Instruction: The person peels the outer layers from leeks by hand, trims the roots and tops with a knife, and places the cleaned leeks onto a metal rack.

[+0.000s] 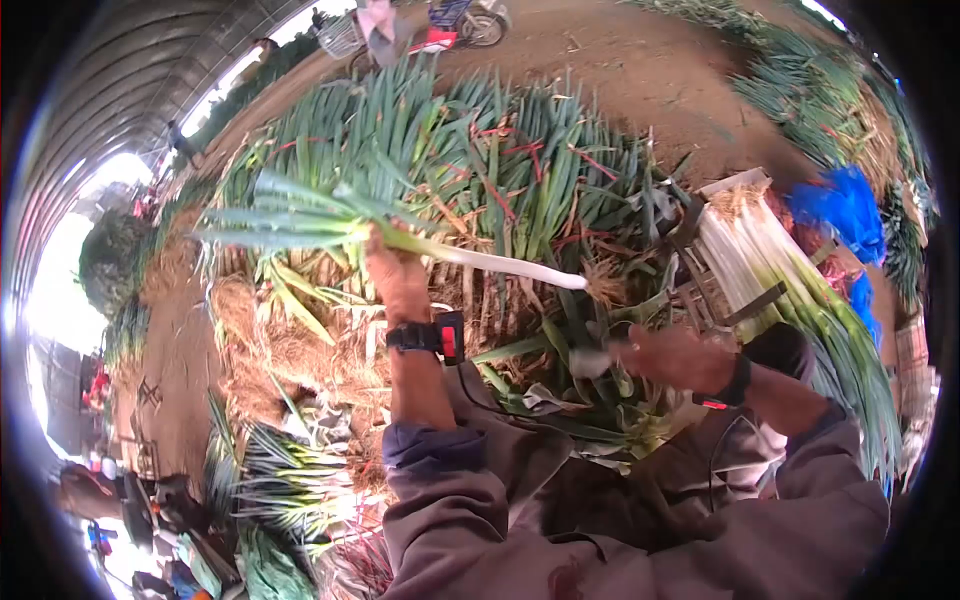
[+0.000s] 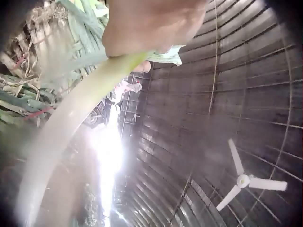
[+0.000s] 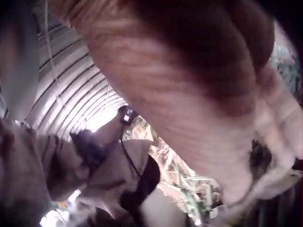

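My left hand (image 1: 398, 275) grips a long green onion (image 1: 500, 263) where its white stalk turns green. Its leaves fan out to the left, and its bushy roots (image 1: 603, 284) point right. The left wrist view shows the pale stalk (image 2: 66, 118) slanting down from the hand (image 2: 151, 28). Lower right, my right hand (image 1: 685, 360), blurred, is apart from the stalk below the root end. Its fingers pinch a pale, limp strip (image 3: 279, 183), which looks like peeled onion skin and shows as a whitish blur (image 1: 590, 362) in the head view.
A broad heap of green onions (image 1: 350, 140) lies ahead, roots toward me. At right, cleaned white-stalked onions (image 1: 765, 250) lie together beside a blue plastic bag (image 1: 845, 215). Loose leaves (image 1: 560, 400) litter the space before my lap. A parked motorbike (image 1: 470, 25) stands beyond the heap.
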The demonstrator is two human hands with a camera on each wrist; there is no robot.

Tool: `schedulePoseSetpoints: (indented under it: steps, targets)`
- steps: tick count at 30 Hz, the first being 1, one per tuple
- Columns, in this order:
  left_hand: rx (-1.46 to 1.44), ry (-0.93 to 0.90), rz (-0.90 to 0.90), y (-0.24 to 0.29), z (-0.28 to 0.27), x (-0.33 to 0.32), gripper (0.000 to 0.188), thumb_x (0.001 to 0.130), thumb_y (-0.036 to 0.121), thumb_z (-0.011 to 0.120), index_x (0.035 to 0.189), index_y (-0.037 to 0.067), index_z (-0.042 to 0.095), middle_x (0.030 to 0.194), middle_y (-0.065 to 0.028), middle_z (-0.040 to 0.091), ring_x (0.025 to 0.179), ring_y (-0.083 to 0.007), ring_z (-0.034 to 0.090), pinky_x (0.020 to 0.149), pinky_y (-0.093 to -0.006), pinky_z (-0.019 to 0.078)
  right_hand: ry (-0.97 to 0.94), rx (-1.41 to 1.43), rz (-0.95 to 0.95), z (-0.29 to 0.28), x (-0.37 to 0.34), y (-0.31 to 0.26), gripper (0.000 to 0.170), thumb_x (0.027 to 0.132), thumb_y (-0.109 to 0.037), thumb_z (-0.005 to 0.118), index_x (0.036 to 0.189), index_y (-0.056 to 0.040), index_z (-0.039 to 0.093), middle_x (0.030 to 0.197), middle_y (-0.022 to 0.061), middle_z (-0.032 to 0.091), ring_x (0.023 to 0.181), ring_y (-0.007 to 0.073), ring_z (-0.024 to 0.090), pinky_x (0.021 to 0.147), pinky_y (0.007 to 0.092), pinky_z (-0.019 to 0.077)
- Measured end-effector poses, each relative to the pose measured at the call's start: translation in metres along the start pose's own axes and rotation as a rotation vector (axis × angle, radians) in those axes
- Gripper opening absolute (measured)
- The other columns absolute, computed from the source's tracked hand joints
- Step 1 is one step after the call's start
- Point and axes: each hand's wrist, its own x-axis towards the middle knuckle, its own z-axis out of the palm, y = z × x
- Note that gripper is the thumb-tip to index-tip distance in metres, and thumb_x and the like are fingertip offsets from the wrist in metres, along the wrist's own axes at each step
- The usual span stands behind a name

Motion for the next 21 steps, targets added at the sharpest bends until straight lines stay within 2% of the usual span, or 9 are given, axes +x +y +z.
schedulePoseSetpoints:
  steps: [2,4,8,9,11,15,17,19,21]
  targets:
    - [-0.023,-0.091,0.037,-0.004,0.001,0.007,0.026,0.097,0.016,0.058,0.115,-0.001,0.051,0.095,-0.0117,0.059,0.082,-0.0221,0.06,0.081,-0.0331,0.0549,-0.159,-0.041,-0.071,-0.006,0.011,-0.008,0.02,0.092,-0.02,0.059,0.106,-0.0056,0.06,0.095,0.0138,0.057,0.082,0.0328,0.065,0.063,0.0395,0.0541]
    - [-0.006,-0.099,0.023,-0.006,0.01,-0.002,0.025,0.098,0.017,0.056,0.115,0.0,0.05,0.094,-0.0117,0.058,0.079,-0.0216,0.059,0.076,-0.032,0.0551,-0.005,0.241,-0.077,-0.035,0.052,-0.026,0.026,0.092,-0.025,0.061,0.109,-0.0054,0.06,0.097,0.0137,0.055,0.08,0.0326,0.065,0.068,0.0419,0.0543]
    - [0.25,-0.119,-0.129,-0.015,0.047,-0.047,0.029,0.101,0.027,0.051,0.112,0.0,0.055,0.091,-0.0099,0.059,0.08,-0.0179,0.057,0.074,-0.0316,0.0499,0.634,0.075,-0.098,-0.095,0.148,-0.021,0.035,0.093,-0.031,0.065,0.11,-0.0009,0.061,0.093,0.0178,0.061,0.079,0.0297,0.066,0.063,0.0397,0.0534]
    - [0.298,-0.13,-0.195,-0.018,0.049,-0.057,0.029,0.101,0.027,0.051,0.112,0.0,0.055,0.093,-0.0096,0.059,0.083,-0.0178,0.058,0.074,-0.0318,0.0498,0.65,0.079,-0.112,-0.107,0.171,-0.018,0.035,0.093,-0.031,0.065,0.11,-0.0009,0.061,0.093,0.0178,0.061,0.079,0.0297,0.066,0.063,0.0397,0.0534]
    - [0.829,-0.281,-0.105,-0.025,0.052,-0.071,0.025,0.1,0.024,0.055,0.114,0.003,0.057,0.098,-0.0078,0.06,0.087,-0.0177,0.059,0.075,-0.0322,0.0502,0.538,0.628,0.178,-0.134,0.215,-0.021,0.041,0.094,-0.035,0.066,0.109,0.0028,0.061,0.089,0.0122,0.066,0.065,0.0129,0.059,0.054,0.0282,0.0478]
    - [0.07,-0.257,-0.16,-0.041,0.066,-0.082,0.023,0.096,0.016,0.063,0.116,0.006,0.058,0.101,-0.0043,0.063,0.085,-0.0178,0.061,0.076,-0.0314,0.0519,0.439,0.961,0.247,-0.118,0.245,-0.013,0.039,0.095,-0.034,0.066,0.104,0.0032,0.06,0.085,0.0064,0.064,0.058,0.0056,0.049,0.049,0.0251,0.0406]
    - [0.101,-0.247,-0.129,-0.032,0.058,-0.076,0.024,0.097,0.016,0.06,0.119,0.006,0.056,0.101,-0.0049,0.064,0.086,-0.0176,0.062,0.078,-0.0317,0.053,0.759,1.569,0.294,-0.093,0.237,-0.015,0.032,0.095,-0.031,0.066,0.096,0.0005,0.061,0.076,0.0017,0.059,0.055,0.0057,0.048,0.047,0.0229,0.0357]
    - [0.16,-0.115,-0.159,-0.009,0.064,-0.078,0.021,0.097,0.014,0.06,0.115,0.005,0.055,0.101,-0.0041,0.062,0.084,-0.0134,0.06,0.075,-0.0272,0.0515,0.756,1.493,0.419,-0.057,0.214,0.026,0.028,0.099,-0.027,0.059,0.09,-0.0006,0.063,0.071,0.0054,0.057,0.063,0.0073,0.053,0.049,0.0304,0.0392]
    - [0.211,-0.047,0.061,0.003,0.039,-0.053,0.026,0.098,0.021,0.058,0.117,0.004,0.054,0.089,-0.0077,0.063,0.085,-0.0171,0.061,0.075,-0.0293,0.052,0.687,0.84,0.663,-0.015,0.184,0.067,0.025,0.098,-0.024,0.058,0.09,-0.0006,0.064,0.07,0.0052,0.055,0.061,0.0128,0.052,0.054,0.0352,0.0466]
